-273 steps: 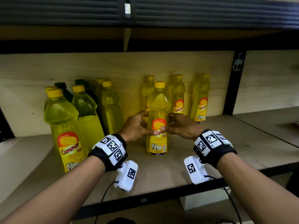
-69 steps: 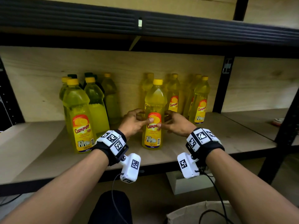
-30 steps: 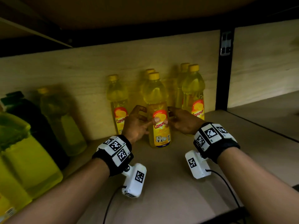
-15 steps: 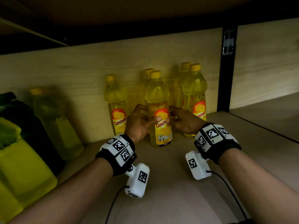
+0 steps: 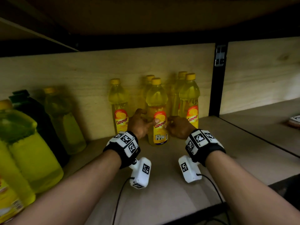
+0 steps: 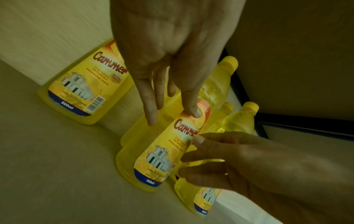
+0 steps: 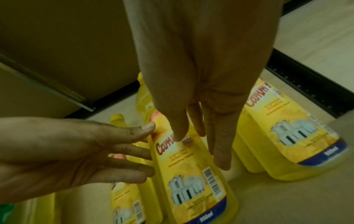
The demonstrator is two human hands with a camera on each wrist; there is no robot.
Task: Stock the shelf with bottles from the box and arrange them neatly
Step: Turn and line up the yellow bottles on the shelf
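A yellow Cammer dish-liquid bottle [image 5: 156, 101] [image 6: 159, 159] [image 7: 191, 181] stands upright on the wooden shelf board [image 5: 162, 192], just in front of the back row. My left hand [image 5: 146, 120] [image 6: 172, 116] holds its left side, thumb on the label and fingers reaching round behind. On the other side my right hand [image 5: 172, 125] [image 7: 199, 150] holds it the same way, thumb on the label's right edge. One matching bottle [image 5: 119, 108] stands to its left. Another [image 5: 189, 98] stands to its right, and two more are behind, mostly hidden.
Large yellow bottles [image 5: 24, 151] and a dark green one [image 5: 32, 111] crowd the shelf's left side. A black upright post [image 5: 217, 78] bounds the bay on the right. The shelf above hangs low. The neighbouring shelf carries a small object [image 5: 294, 120].
Both hands have stayed on the bottle. Since 2.3 s ago it has gone from near the shelf's front edge back to the rear row; in the last second it barely moved.
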